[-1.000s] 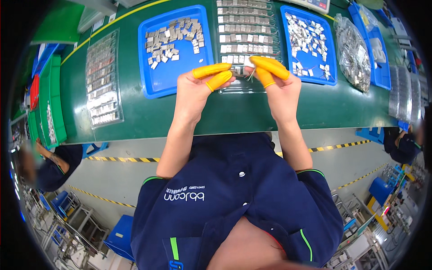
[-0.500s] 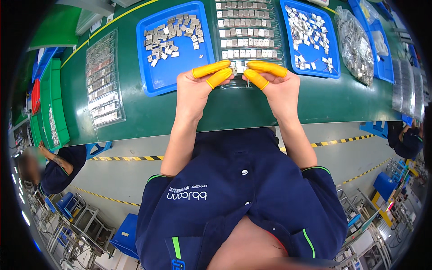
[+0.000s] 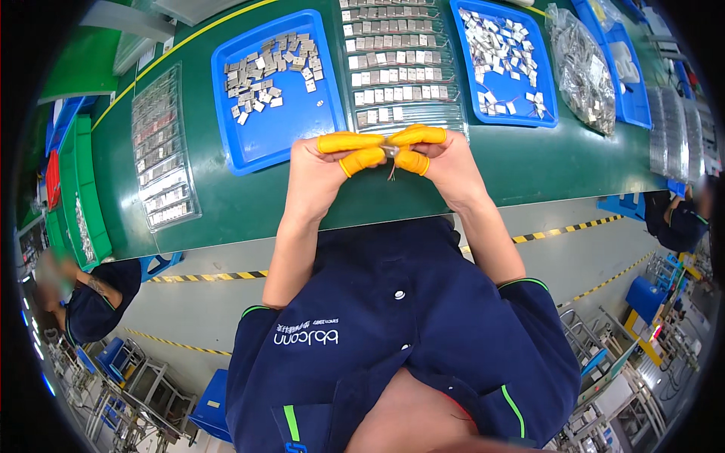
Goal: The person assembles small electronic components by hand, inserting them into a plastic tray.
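My left hand [image 3: 321, 170] and my right hand [image 3: 451, 167] meet in front of my body, yellow finger covers on their thumbs and forefingers. Both are closed in a pinch on one small connector [image 3: 390, 151], mostly hidden by the fingertips. Its thin wires [image 3: 392, 174] hang below. Just beyond my fingers lies a clear plastic tray [image 3: 442, 115] with rows of grey-and-white connectors [image 3: 393, 76]; the row nearest me is filled only on its left part.
A blue tray [image 3: 253, 143] of loose grey connectors is at left, another blue tray [image 3: 495, 84] of white wired ones at right. Farther out are a filled clear tray [image 3: 162, 151], a green bin [image 3: 79, 162] and a plastic bag of parts [image 3: 585, 72]. Co-workers sit either side.
My hands have drawn back from the clear tray toward my body, and their fingertips have come closer together. The tray's nearest row now shows. The whole view has shifted slightly.
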Demonstrator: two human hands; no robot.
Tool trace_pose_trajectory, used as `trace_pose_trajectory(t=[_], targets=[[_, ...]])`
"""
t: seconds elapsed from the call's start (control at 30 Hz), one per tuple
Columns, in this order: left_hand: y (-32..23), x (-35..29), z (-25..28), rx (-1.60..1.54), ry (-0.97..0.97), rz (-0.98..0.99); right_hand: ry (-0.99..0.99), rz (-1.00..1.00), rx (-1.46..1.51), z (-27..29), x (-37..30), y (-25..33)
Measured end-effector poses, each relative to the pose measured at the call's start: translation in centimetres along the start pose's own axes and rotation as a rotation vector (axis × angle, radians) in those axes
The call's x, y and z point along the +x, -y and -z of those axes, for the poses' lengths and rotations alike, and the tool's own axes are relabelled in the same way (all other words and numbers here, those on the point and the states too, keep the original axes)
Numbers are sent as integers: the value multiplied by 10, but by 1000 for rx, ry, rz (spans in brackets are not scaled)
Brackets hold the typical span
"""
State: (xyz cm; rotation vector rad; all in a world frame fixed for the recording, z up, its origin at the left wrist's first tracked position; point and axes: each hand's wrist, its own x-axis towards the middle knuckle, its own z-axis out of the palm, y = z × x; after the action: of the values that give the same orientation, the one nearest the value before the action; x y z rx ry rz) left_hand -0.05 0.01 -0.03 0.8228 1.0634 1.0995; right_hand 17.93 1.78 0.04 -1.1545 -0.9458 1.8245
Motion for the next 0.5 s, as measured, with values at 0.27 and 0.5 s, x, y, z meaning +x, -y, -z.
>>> trace_pose_trajectory(t=[0.27, 0.5], targets=[[7, 3, -6, -16, 36, 64, 8, 67, 12, 2, -2, -5], [6, 14, 2, 200, -255, -158, -223, 451, -524, 10, 10, 3]])
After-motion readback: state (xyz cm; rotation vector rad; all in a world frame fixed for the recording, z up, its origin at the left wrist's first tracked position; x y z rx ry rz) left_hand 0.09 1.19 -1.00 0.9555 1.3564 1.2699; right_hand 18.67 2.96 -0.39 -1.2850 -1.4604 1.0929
